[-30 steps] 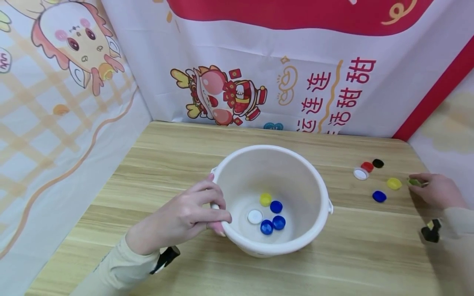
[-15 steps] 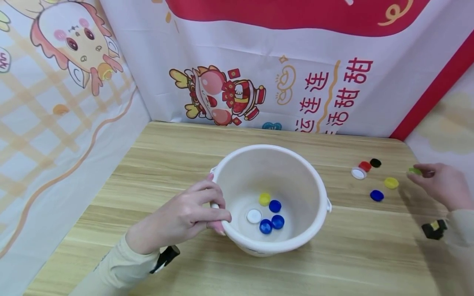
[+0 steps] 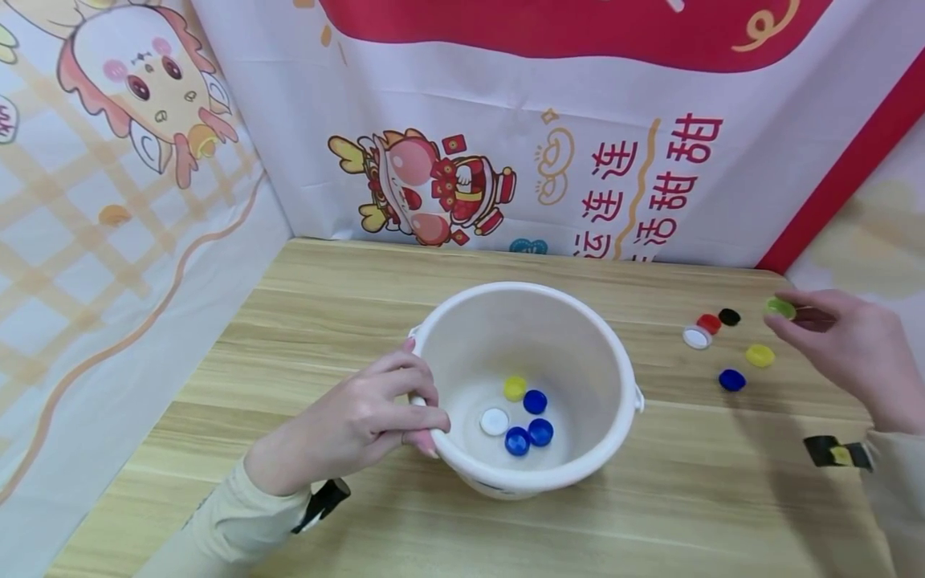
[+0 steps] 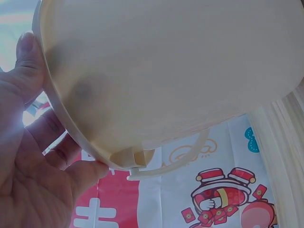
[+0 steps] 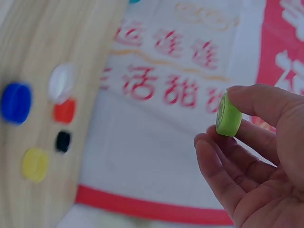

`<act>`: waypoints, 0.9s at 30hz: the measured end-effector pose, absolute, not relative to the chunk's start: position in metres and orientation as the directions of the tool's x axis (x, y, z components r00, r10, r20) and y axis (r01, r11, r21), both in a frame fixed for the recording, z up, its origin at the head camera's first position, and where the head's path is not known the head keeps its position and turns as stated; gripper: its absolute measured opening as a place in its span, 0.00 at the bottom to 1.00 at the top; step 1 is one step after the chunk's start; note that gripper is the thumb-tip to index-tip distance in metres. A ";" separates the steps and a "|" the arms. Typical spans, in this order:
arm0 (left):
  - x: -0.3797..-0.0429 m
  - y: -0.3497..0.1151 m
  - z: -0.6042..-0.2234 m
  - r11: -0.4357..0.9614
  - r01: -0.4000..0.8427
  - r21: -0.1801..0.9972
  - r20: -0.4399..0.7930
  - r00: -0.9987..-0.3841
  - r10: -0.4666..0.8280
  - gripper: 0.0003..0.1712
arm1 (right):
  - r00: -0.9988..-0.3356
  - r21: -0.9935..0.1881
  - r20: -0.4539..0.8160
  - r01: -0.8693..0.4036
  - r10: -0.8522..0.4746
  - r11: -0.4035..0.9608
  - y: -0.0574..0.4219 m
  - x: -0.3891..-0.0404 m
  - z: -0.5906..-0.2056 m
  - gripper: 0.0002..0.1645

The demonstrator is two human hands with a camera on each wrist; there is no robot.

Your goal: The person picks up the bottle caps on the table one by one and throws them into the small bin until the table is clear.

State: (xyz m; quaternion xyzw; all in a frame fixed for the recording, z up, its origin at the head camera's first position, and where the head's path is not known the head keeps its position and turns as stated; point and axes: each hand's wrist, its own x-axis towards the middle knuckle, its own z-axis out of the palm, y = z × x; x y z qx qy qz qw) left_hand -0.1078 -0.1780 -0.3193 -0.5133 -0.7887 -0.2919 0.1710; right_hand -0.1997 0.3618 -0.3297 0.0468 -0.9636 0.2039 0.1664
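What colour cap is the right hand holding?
A light green cap, clearest in the right wrist view.

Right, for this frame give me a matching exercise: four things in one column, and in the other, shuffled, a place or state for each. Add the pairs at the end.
Things:
1) Green cap
2) Black cap
3) Bucket
4) Left hand

Places and states:
A) On the table, next to the red cap
B) Gripping the bucket by its rim
C) Pinched in the fingers of the right hand
D) Has five caps lying inside

Pairs: 1-C, 2-A, 3-D, 4-B
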 end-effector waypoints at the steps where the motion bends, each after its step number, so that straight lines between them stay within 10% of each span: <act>1: -0.108 -0.178 -0.319 0.302 0.910 0.285 0.570 -0.414 0.710 0.16 | -0.936 -0.380 0.350 -0.171 -0.029 0.909 0.357 -0.197 -0.326 0.25; 23: -0.106 -0.178 -0.318 0.319 0.899 0.301 0.552 -0.437 0.710 0.16 | -0.632 -0.190 0.662 -0.662 -0.403 0.725 0.238 -0.146 -0.258 0.26; 27: -0.106 -0.178 -0.318 0.328 0.894 0.306 0.544 -0.447 0.710 0.16 | -0.600 -0.187 0.672 -0.705 -0.434 0.684 0.218 -0.140 -0.249 0.38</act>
